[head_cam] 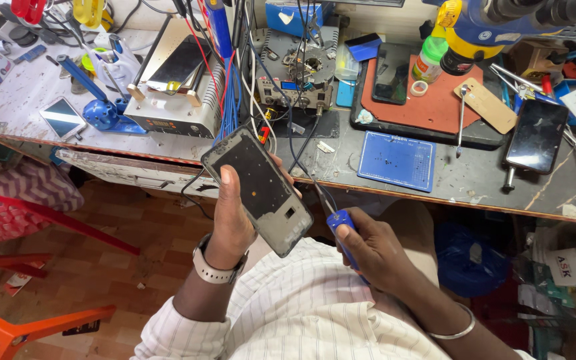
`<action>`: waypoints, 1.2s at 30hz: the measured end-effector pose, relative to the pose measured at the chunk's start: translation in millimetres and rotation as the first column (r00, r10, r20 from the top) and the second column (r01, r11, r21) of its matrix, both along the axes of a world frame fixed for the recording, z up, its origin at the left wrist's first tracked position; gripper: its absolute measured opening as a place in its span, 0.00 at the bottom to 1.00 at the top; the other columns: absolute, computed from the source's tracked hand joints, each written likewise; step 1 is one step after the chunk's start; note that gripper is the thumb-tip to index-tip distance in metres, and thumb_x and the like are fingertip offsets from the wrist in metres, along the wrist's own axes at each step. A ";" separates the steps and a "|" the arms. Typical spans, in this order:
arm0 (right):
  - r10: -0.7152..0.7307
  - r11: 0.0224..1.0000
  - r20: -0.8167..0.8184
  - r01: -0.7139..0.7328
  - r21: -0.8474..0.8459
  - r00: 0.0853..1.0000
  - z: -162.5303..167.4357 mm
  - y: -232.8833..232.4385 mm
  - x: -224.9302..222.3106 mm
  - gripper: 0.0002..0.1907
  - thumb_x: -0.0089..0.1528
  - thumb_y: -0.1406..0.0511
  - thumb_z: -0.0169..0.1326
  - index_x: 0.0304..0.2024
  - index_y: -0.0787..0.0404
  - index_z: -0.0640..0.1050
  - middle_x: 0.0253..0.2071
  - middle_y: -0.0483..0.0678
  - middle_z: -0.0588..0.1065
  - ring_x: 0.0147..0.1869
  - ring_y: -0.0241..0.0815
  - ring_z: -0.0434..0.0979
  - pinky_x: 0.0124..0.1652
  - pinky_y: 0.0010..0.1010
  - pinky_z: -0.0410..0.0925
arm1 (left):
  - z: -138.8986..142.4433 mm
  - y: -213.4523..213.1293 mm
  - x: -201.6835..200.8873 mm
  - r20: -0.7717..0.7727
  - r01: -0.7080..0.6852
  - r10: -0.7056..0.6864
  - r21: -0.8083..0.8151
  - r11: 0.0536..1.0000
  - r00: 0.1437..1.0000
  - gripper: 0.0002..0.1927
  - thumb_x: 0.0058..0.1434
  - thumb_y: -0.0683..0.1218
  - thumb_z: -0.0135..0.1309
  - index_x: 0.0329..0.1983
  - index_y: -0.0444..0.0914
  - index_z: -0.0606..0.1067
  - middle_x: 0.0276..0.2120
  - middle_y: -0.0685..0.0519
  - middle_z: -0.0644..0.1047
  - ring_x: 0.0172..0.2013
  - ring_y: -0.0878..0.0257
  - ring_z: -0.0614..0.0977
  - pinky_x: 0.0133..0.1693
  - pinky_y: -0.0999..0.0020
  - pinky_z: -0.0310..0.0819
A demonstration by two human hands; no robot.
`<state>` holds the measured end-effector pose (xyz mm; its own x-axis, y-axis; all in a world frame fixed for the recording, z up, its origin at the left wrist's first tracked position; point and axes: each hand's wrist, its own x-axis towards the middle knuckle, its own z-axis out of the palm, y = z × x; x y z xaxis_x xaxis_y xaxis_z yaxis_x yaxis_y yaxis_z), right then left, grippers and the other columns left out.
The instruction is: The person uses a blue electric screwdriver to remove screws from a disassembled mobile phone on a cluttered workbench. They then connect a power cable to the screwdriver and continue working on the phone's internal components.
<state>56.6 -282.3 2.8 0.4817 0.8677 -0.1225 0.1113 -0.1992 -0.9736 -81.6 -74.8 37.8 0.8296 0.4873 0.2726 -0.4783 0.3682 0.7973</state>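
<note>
Phone frame (pixel 258 190) is held up in front of the workbench (pixel 475 180), gripped tight in the left hand (pixel 231 223), its long side slanted from upper left to lower right. Just to its right, the blue-handled tool (pixel 341 230) is clasped in the right hand (pixel 375 253), close to the frame's lower corner.

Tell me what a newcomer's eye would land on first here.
First, the opened phone frame held up mid-picture in the left hand, thumb on its dark inner face. Just right of it, the right hand grips a blue-handled tool over the striped shirt. Behind them runs the cluttered workbench, with a blue mat and a red mat.
</note>
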 end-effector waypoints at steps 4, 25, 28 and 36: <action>0.047 0.999 0.118 -0.049 0.011 0.992 1.5 -3.8 1.8 0.23 0.66 0.48 0.47 0.42 0.62 0.75 0.21 0.43 0.73 0.21 0.30 0.71 0.22 0.25 0.66 | 3.2 -1.7 -1.9 -0.037 -0.131 0.139 0.161 0.978 0.990 0.38 0.72 0.71 0.35 0.61 0.33 0.67 0.44 0.45 0.77 0.45 0.57 0.82 0.49 0.58 0.80; -0.276 0.906 -0.472 0.391 0.164 0.837 -25.0 -6.7 26.1 0.25 0.66 0.47 0.47 0.50 0.61 0.72 0.28 0.48 0.73 0.26 0.38 0.75 0.25 0.32 0.70 | -9.3 -6.1 41.3 -0.296 0.151 -0.172 -0.094 0.984 0.939 0.19 0.67 0.50 0.52 0.54 0.32 0.73 0.39 0.48 0.80 0.40 0.58 0.85 0.43 0.62 0.81; -0.378 0.832 -0.583 0.540 0.128 0.719 -35.9 -13.8 35.2 0.26 0.67 0.47 0.46 0.51 0.61 0.71 0.30 0.49 0.74 0.27 0.39 0.76 0.27 0.35 0.72 | -34.1 6.8 80.6 -0.259 0.154 -0.153 -0.019 0.988 0.954 0.13 0.65 0.44 0.54 0.50 0.34 0.73 0.39 0.51 0.80 0.40 0.61 0.84 0.43 0.63 0.80; -0.439 0.797 -0.590 0.597 0.093 0.678 -47.4 -27.3 28.1 0.25 0.67 0.48 0.47 0.52 0.62 0.71 0.32 0.49 0.75 0.29 0.40 0.77 0.29 0.35 0.73 | -83.2 22.8 179.8 -0.301 0.039 0.037 0.240 0.970 0.953 0.14 0.62 0.39 0.62 0.49 0.31 0.74 0.40 0.51 0.78 0.38 0.65 0.82 0.39 0.68 0.79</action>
